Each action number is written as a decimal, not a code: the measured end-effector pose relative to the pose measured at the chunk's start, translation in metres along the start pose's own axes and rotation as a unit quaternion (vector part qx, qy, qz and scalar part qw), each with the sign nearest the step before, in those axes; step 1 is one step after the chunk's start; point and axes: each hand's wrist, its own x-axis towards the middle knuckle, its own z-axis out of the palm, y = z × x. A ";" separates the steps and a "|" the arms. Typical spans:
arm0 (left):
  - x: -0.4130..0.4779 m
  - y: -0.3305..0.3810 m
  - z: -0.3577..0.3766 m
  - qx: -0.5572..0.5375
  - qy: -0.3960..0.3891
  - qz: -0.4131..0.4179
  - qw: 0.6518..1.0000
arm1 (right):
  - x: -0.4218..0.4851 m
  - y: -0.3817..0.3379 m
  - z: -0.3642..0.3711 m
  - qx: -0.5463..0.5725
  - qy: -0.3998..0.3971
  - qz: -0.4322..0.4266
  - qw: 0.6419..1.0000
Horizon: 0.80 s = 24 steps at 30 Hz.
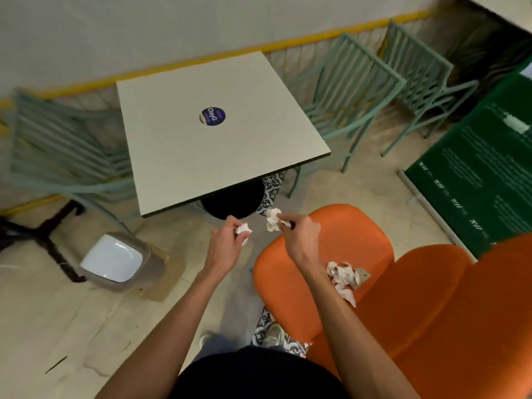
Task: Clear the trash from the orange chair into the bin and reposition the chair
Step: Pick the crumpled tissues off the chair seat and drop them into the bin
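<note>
My left hand (pixel 226 247) fingers pinch a small crumpled white wad (pixel 244 230), my right hand (pixel 300 237) a bigger wad (pixel 273 220); grey-white crumpled pile (pixel 345 279) on orange chair (pixel 351 234), lower right.

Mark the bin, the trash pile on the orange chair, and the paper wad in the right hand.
bin (pixel 112 262): head view, middle of its white lid.
trash pile (pixel 344 276): head view, centre of the crumpled papers on the orange chair (pixel 359 234) seat.
paper wad (pixel 273 219): head view, its crumpled middle, pinched by the right hand (pixel 300 240).
</note>
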 end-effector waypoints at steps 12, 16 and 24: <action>-0.073 -0.123 -0.137 -0.041 0.146 -0.086 0.985 | -0.052 -0.106 0.153 -0.043 -0.115 -0.088 0.989; -0.095 -0.174 -0.168 -0.022 0.174 -0.115 0.978 | -0.075 -0.128 0.199 -0.037 -0.139 -0.095 0.985; -0.120 -0.247 -0.209 -0.029 0.247 -0.196 0.948 | -0.085 -0.167 0.277 -0.077 -0.229 -0.129 0.962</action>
